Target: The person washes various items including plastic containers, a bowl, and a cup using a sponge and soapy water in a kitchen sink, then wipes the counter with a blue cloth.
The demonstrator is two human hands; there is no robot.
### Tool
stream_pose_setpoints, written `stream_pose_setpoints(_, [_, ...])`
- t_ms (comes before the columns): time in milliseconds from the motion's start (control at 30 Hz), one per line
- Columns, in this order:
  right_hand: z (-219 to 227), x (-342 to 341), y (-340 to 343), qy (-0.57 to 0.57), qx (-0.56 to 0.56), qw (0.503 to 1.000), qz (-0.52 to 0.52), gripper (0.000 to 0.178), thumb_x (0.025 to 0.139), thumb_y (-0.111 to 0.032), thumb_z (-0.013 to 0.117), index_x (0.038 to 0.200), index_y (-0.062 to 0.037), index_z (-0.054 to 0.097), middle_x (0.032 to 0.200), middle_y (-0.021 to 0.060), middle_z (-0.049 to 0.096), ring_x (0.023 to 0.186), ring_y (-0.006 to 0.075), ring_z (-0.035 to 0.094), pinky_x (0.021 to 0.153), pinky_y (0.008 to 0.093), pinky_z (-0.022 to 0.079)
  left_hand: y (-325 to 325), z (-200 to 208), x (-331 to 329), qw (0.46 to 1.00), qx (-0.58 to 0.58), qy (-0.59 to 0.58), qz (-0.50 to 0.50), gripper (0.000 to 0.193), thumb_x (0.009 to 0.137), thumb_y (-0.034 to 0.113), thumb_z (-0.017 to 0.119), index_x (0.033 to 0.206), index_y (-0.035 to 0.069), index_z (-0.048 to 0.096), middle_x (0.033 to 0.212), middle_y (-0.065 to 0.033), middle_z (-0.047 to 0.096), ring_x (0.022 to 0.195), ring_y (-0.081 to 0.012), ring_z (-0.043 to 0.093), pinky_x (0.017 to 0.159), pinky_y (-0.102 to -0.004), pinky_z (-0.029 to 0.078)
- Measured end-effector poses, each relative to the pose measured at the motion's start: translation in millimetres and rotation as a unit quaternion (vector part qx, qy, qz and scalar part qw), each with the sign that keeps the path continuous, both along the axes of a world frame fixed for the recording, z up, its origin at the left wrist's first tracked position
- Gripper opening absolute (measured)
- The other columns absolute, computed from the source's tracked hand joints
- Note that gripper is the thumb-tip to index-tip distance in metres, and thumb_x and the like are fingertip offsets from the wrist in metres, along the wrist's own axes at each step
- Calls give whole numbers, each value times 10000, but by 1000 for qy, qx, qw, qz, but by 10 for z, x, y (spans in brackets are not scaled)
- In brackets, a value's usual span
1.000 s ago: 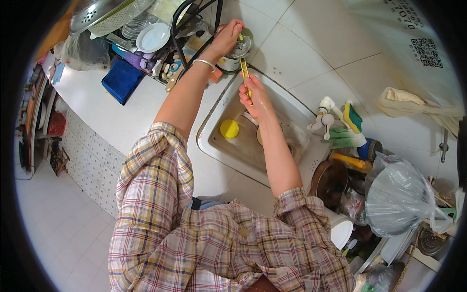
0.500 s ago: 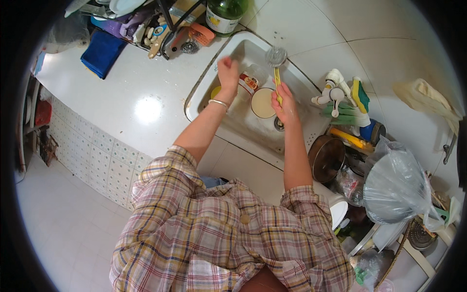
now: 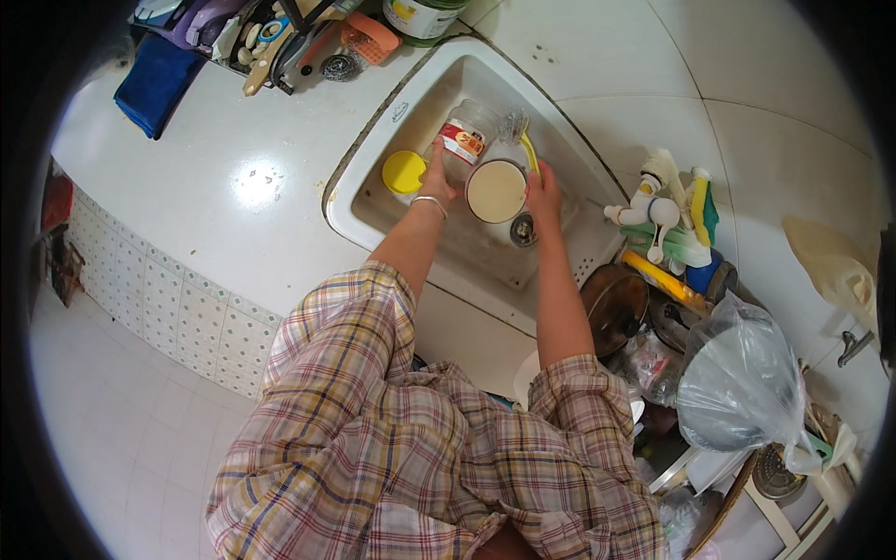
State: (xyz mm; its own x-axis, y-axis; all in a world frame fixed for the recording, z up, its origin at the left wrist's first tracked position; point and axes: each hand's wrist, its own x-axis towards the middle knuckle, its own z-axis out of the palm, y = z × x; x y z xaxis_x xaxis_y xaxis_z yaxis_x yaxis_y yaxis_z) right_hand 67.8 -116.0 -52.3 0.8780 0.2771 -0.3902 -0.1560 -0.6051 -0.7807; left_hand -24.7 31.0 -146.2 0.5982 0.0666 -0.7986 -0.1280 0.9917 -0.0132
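Note:
In the white sink [image 3: 369,210], my left hand [image 3: 435,179] grips the near end of a clear jar [image 3: 481,117] with a red label, the thumb along its side. The jar lies tilted in the basin. My right hand [image 3: 543,196] is closed round the yellow handle of a scrubber [image 3: 529,149]. Its wire-mesh head [image 3: 512,125] is down beside the jar's far end. Between my hands sits a round cream bowl [image 3: 496,192] with a dark rim. A yellow lid [image 3: 404,173] lies left of my left hand. The metal drain [image 3: 523,230] shows near my right wrist.
Right of the sink stand a white faucet [image 3: 664,214], a yellow-green sponge [image 3: 702,207], a dark pan lid [image 3: 613,303] and a bag-covered pot [image 3: 742,373]. On the left counter lie a blue cloth [image 3: 157,84], a steel scourer [image 3: 340,66] and an orange slotted piece [image 3: 371,37].
My left hand has come down from above the sink and taken hold of the jar. The scrubber in my right hand has been lowered from the sink's far rim into the basin. The view has shifted.

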Motion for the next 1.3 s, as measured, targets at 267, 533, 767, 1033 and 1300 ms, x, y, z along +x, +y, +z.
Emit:
stream_pose_setpoints(267, [120,128,254,138,-20,990,13,366,901,-187,495,1242,-53,495,629,-2,502,469,67,424,414,235,337,166,-391,145,994,-93,-25,43,702,751,606,583,1284,170,449,1254,-85,507,1113,-295,511,943,-487,412])
stream_pose_setpoints(533, [534,36,-39,200,166,959,-111,360,931,-222,503,1266,-93,484,610,-30,472,439,43,373,377,196,274,443,403,-268,999,39,-18,-32,672,713,506,660,1273,217,425,1193,-82,507,1053,-262,520,830,-416,427])
stream_pose_setpoints(767, [1196,-363,-85,264,3,960,88,396,943,-332,489,1283,-131,470,619,-40,442,452,35,340,395,178,249,820,740,-678,947,218,-134,-193,761,743,465,661,1384,219,333,1334,-78,414,1152,-206,453,826,-413,419])
stream_pose_setpoints(1033, [1675,-538,-106,111,12,955,275,359,935,-302,470,1193,-65,548,696,-2,532,592,105,494,538,245,396,501,1296,-625,919,243,-174,-258,695,799,452,620,1362,139,361,1333,-78,430,1094,-219,528,869,-454,455])
stream_pose_setpoints(1300, [2766,-631,-147,-336,-84,937,50,325,870,-217,581,1105,7,561,1019,178,620,900,268,615,766,336,470,-174,1498,-293,929,113,-255,-243,467,858,490,503,1176,149,530,1108,-66,600,974,-244,596,765,-420,522])
